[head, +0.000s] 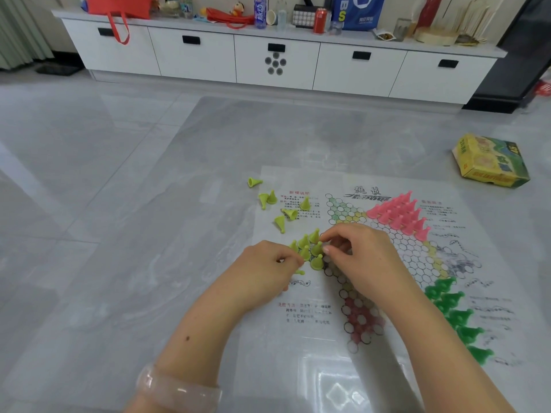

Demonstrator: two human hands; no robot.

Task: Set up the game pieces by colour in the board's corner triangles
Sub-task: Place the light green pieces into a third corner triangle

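A paper game board [387,368] lies flat on the floor. Pink pieces [399,216] fill its far corner triangle and dark green pieces [456,315] stand along its right corner. Several yellow-green pieces [310,248] stand grouped at the left corner triangle. My left hand [265,269] is curled beside them, with a yellow-green piece [299,272] poking out from its fingers. My right hand [354,251] pinches at the group's right side; what its fingertips hold is hidden. Loose yellow-green pieces [280,204] lie tipped over beyond the group.
The yellow and green game box [489,162] lies on the floor at the far right. A white low cabinet [277,61] with bottles, a can and bags on top runs along the back. Grey tiled floor surrounds the board.
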